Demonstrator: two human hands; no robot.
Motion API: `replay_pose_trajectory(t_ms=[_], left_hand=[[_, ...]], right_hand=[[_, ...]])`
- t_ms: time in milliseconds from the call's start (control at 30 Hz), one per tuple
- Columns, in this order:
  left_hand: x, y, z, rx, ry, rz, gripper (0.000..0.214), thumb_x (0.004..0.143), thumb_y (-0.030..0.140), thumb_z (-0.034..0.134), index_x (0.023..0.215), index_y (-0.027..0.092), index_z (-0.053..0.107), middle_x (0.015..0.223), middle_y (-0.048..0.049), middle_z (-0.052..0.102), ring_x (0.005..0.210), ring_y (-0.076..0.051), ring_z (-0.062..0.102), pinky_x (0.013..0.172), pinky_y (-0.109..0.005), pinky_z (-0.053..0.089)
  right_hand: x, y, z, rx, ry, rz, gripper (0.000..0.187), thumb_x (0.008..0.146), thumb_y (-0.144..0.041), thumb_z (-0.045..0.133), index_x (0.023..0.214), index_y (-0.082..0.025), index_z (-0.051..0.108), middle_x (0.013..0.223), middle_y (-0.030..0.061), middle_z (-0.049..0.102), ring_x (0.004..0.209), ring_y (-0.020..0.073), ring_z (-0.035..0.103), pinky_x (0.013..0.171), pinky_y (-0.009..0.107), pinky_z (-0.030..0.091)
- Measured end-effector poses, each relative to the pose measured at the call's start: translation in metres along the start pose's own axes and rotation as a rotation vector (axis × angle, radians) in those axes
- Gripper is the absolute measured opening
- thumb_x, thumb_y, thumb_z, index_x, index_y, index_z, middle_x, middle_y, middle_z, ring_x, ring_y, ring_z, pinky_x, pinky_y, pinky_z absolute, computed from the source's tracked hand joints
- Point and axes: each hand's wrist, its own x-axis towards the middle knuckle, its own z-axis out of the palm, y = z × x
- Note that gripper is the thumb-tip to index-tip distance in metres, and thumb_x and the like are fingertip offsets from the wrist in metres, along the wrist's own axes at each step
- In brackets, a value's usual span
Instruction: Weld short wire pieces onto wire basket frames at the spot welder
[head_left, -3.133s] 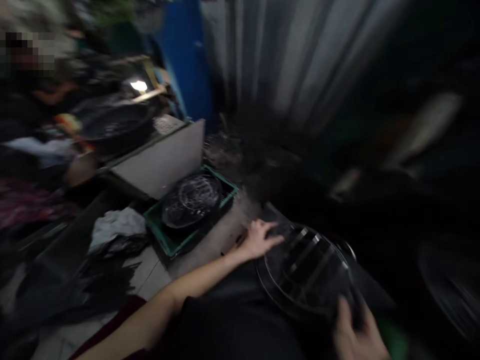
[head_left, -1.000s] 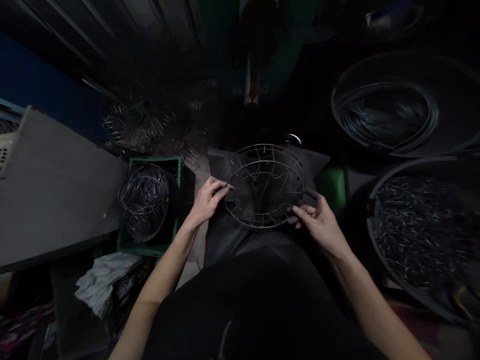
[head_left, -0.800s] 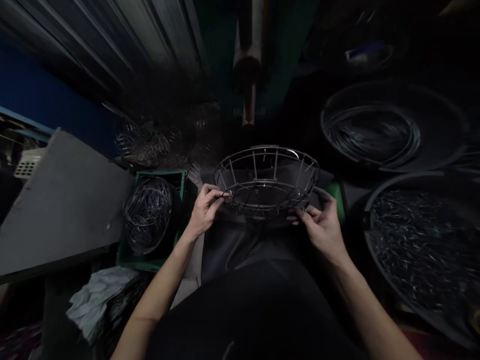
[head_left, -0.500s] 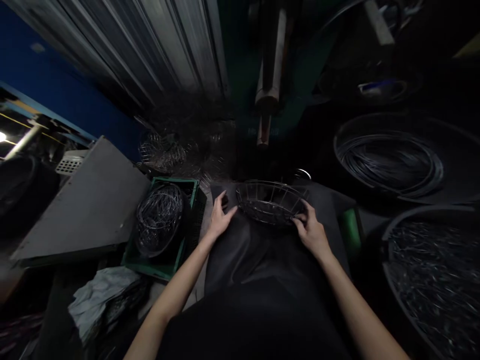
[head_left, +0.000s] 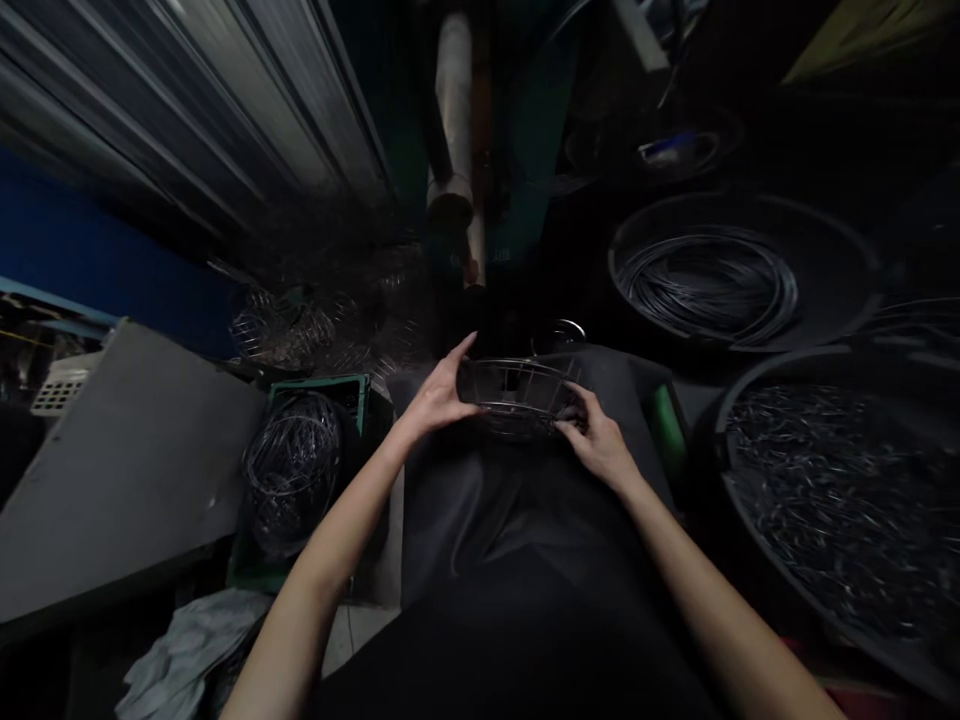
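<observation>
A round wire basket frame [head_left: 519, 392] rests on the dark cloth over my lap, seen nearly edge-on. My left hand [head_left: 439, 395] lies against its left side with the fingers stretched out along the rim. My right hand [head_left: 592, 437] pinches the rim at the frame's right side, fingers curled round the wire. A vertical metal rod [head_left: 453, 150] of a machine stands just beyond the frame.
A green crate [head_left: 352, 392] at my left holds stacked wire frames [head_left: 289, 465]. Further wire frames [head_left: 300, 325] lie heaped behind it. To the right are a tub of coiled wire [head_left: 709, 280] and a tub of short wire pieces [head_left: 832, 480]. A grey board [head_left: 112, 460] lies at the far left.
The wire frame has been tipped from facing me to lying nearly flat and moved away from me toward the machine rod. My left hand has opened along its rim.
</observation>
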Motion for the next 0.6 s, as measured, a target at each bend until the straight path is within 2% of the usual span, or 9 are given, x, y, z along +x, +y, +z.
replay_pose_trajectory(t_ms=[100, 167, 233, 300, 400, 500, 600], left_hand=[[-0.015, -0.006, 0.003, -0.083, 0.074, -0.039, 0.102, 0.062, 0.041, 0.079, 0.144, 0.021, 0.023, 0.136, -0.0126, 0.044, 0.118, -0.025, 0.051, 0.104, -0.037, 0.039], [-0.025, -0.013, 0.011, -0.111, 0.066, -0.089, 0.092, 0.064, 0.044, 0.078, 0.139, 0.019, 0.033, 0.132, -0.0128, 0.047, 0.12, -0.026, 0.049, 0.106, -0.04, 0.037], [-0.035, -0.019, 0.02, -0.103, 0.036, -0.158, 0.09, 0.063, 0.046, 0.077, 0.137, 0.016, 0.035, 0.134, -0.0156, 0.045, 0.126, -0.029, 0.044, 0.109, -0.044, 0.033], [-0.04, -0.02, 0.026, -0.082, 0.057, -0.21, 0.101, 0.061, 0.05, 0.078, 0.142, 0.017, 0.026, 0.141, -0.0183, 0.035, 0.134, -0.031, 0.034, 0.112, -0.048, 0.028], [-0.038, -0.01, 0.026, -0.072, 0.123, -0.161, 0.114, 0.06, 0.053, 0.077, 0.147, 0.022, 0.011, 0.149, -0.0172, 0.022, 0.139, -0.032, 0.023, 0.114, -0.049, 0.024], [-0.026, 0.003, 0.025, -0.091, 0.13, -0.067, 0.105, 0.065, 0.05, 0.075, 0.146, 0.023, 0.015, 0.143, -0.0153, 0.033, 0.134, -0.03, 0.032, 0.112, -0.047, 0.029], [-0.017, 0.009, 0.028, -0.113, 0.149, -0.052, 0.091, 0.071, 0.043, 0.073, 0.144, 0.022, 0.023, 0.131, -0.0131, 0.046, 0.124, -0.027, 0.045, 0.107, -0.044, 0.036]], right_hand=[[0.006, -0.02, -0.02, -0.124, -0.047, -0.105, 0.059, 0.081, -0.034, 0.052, 0.137, -0.02, 0.04, 0.09, 0.0045, 0.066, 0.072, 0.0184, 0.062, 0.072, 0.033, 0.05], [0.015, -0.033, -0.028, -0.219, -0.127, -0.18, 0.058, 0.081, -0.032, 0.054, 0.137, -0.023, 0.042, 0.099, 0.0057, 0.066, 0.08, 0.0214, 0.064, 0.076, 0.035, 0.05], [0.024, -0.041, -0.029, -0.294, -0.231, -0.233, 0.057, 0.08, -0.029, 0.054, 0.136, -0.023, 0.043, 0.104, 0.0063, 0.066, 0.088, 0.0237, 0.064, 0.079, 0.036, 0.05], [0.034, -0.043, -0.025, -0.346, -0.292, -0.263, 0.057, 0.08, -0.025, 0.054, 0.136, -0.023, 0.042, 0.108, 0.0067, 0.066, 0.093, 0.0248, 0.064, 0.081, 0.036, 0.05], [0.043, -0.042, -0.017, -0.37, -0.306, -0.278, 0.059, 0.08, -0.024, 0.056, 0.137, -0.023, 0.041, 0.106, 0.0062, 0.067, 0.093, 0.0243, 0.064, 0.082, 0.035, 0.049], [0.047, -0.043, -0.015, -0.371, -0.3, -0.263, 0.06, 0.078, -0.024, 0.059, 0.136, -0.023, 0.043, 0.1, 0.0046, 0.068, 0.09, 0.0238, 0.065, 0.08, 0.034, 0.05], [0.045, -0.045, -0.016, -0.381, -0.286, -0.258, 0.061, 0.077, -0.022, 0.06, 0.136, -0.024, 0.043, 0.104, 0.0048, 0.068, 0.09, 0.0238, 0.065, 0.079, 0.034, 0.051]])
